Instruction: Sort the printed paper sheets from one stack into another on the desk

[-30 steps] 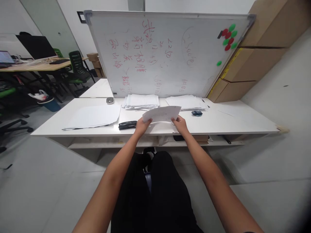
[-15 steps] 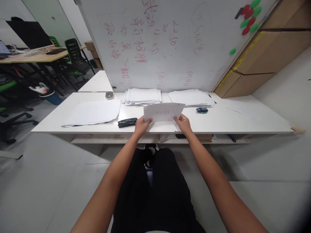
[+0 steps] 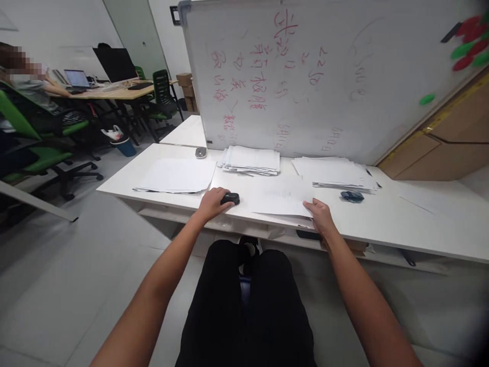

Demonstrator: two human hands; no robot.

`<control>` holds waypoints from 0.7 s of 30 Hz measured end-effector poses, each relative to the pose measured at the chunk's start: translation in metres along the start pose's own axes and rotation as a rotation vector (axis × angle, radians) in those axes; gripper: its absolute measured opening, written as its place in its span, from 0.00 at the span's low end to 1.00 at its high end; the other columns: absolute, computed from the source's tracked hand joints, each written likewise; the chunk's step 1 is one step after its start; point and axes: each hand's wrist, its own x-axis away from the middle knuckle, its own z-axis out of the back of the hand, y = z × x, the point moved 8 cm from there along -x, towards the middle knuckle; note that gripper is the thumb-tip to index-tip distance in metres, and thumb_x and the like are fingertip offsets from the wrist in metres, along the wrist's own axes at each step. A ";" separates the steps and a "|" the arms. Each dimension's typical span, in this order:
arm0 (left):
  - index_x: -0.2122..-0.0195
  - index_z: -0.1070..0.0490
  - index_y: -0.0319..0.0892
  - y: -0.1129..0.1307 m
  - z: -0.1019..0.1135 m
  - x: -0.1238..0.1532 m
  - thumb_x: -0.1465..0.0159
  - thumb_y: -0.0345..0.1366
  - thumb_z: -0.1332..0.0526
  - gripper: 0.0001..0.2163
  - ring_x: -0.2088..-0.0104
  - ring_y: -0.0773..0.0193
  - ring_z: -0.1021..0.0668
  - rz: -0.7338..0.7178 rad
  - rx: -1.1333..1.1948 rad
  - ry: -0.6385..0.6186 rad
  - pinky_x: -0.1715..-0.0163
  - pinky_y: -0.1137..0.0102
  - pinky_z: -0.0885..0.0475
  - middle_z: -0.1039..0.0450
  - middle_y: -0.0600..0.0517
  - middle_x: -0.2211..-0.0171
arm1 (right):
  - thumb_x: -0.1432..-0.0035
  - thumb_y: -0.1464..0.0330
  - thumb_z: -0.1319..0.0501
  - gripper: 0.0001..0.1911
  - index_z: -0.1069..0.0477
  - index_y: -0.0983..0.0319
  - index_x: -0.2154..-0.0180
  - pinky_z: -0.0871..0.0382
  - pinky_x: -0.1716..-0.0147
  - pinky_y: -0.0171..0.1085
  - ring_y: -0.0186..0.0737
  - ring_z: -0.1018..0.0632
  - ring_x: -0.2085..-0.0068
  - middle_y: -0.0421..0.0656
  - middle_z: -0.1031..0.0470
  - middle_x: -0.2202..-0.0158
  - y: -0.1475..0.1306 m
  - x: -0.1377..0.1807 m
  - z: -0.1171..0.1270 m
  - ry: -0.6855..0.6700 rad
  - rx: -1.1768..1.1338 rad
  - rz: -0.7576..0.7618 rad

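My left hand (image 3: 214, 203) is closed over a black stapler (image 3: 231, 198), which lies on the white desk near its front edge; the hand covers most of it. Pinched at its right edge, a printed sheet of paper (image 3: 280, 200) is held by my right hand (image 3: 319, 213). That sheet rests low over the desk, just right of the stapler. Whether it is one sheet or a few together, I cannot tell. Behind it stand a stack of papers (image 3: 252, 160) and, farther right, a second paper stack (image 3: 331, 172).
A whiteboard (image 3: 267, 76) with red writing rises behind the white desk (image 3: 385, 219). On the desk's left lie flat sheets (image 3: 178, 174) and a mouse-like grey object (image 3: 200, 152). A small dark packet (image 3: 352, 197) sits at right. Cardboard boxes (image 3: 424, 153) stand far right; a person (image 3: 34, 92) sits far left.
My left hand has let go of the paper and moved left onto the stapler. The paper has been lowered toward the desk in my right hand. My view has turned left.
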 end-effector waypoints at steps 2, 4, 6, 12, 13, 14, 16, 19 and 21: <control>0.64 0.26 0.47 -0.012 0.000 -0.001 0.52 0.46 0.30 0.16 0.57 0.52 0.28 0.015 -0.031 0.060 0.55 0.65 0.37 0.27 0.47 0.65 | 0.62 0.62 0.28 0.14 0.27 0.61 0.73 0.29 0.65 0.38 0.38 0.24 0.70 0.38 0.23 0.73 -0.004 0.002 -0.002 -0.004 0.004 -0.054; 0.67 0.26 0.47 -0.018 -0.001 -0.001 0.53 0.49 0.30 0.16 0.60 0.53 0.29 0.040 0.001 0.124 0.58 0.66 0.37 0.28 0.48 0.68 | 0.65 0.64 0.28 0.15 0.26 0.61 0.71 0.29 0.67 0.37 0.39 0.23 0.68 0.39 0.22 0.72 -0.007 0.007 -0.003 0.029 0.000 -0.130; 0.68 0.27 0.47 -0.018 -0.004 -0.002 0.54 0.51 0.30 0.18 0.62 0.54 0.29 0.056 0.013 0.129 0.60 0.66 0.37 0.28 0.48 0.69 | 0.66 0.65 0.28 0.16 0.26 0.60 0.70 0.30 0.72 0.36 0.40 0.23 0.69 0.40 0.22 0.72 -0.009 0.015 -0.006 0.049 0.005 -0.201; 0.62 0.27 0.46 -0.015 -0.004 -0.001 0.48 0.52 0.34 0.18 0.61 0.55 0.28 -0.001 -0.123 0.081 0.61 0.67 0.37 0.28 0.48 0.65 | 0.61 0.63 0.32 0.11 0.26 0.58 0.72 0.35 0.80 0.36 0.39 0.26 0.75 0.39 0.23 0.75 -0.014 0.047 -0.025 0.009 0.046 -0.209; 0.62 0.27 0.47 -0.015 -0.004 -0.001 0.48 0.52 0.34 0.18 0.61 0.55 0.28 -0.011 -0.128 0.086 0.61 0.67 0.37 0.28 0.48 0.64 | 0.61 0.63 0.32 0.10 0.26 0.58 0.73 0.36 0.81 0.35 0.38 0.27 0.76 0.39 0.24 0.75 -0.013 0.053 -0.027 0.011 0.059 -0.210; 0.62 0.27 0.46 -0.015 -0.004 -0.001 0.47 0.52 0.34 0.18 0.61 0.55 0.28 -0.017 -0.136 0.085 0.61 0.67 0.37 0.28 0.48 0.65 | 0.61 0.63 0.32 0.09 0.26 0.58 0.74 0.37 0.82 0.35 0.37 0.28 0.77 0.39 0.24 0.76 -0.013 0.059 -0.029 0.014 0.072 -0.219; 0.62 0.27 0.46 -0.015 -0.006 0.000 0.47 0.52 0.34 0.18 0.61 0.55 0.28 -0.018 -0.150 0.075 0.61 0.67 0.37 0.28 0.48 0.65 | 0.61 0.63 0.33 0.09 0.26 0.59 0.74 0.41 0.83 0.33 0.35 0.30 0.78 0.39 0.25 0.77 -0.010 0.070 -0.034 0.016 0.098 -0.262; 0.62 0.28 0.46 -0.016 -0.008 -0.001 0.47 0.52 0.34 0.18 0.60 0.55 0.29 -0.003 -0.135 0.058 0.61 0.66 0.37 0.29 0.48 0.64 | 0.60 0.63 0.33 0.09 0.25 0.59 0.74 0.44 0.84 0.32 0.34 0.31 0.78 0.39 0.25 0.76 -0.007 0.086 -0.042 0.010 0.106 -0.309; 0.62 0.28 0.46 -0.016 -0.008 -0.001 0.48 0.52 0.34 0.18 0.59 0.54 0.29 0.006 -0.107 0.058 0.60 0.66 0.37 0.28 0.48 0.64 | 0.59 0.63 0.33 0.09 0.25 0.59 0.74 0.44 0.83 0.32 0.34 0.30 0.77 0.39 0.24 0.76 -0.005 0.094 -0.049 -0.003 0.096 -0.324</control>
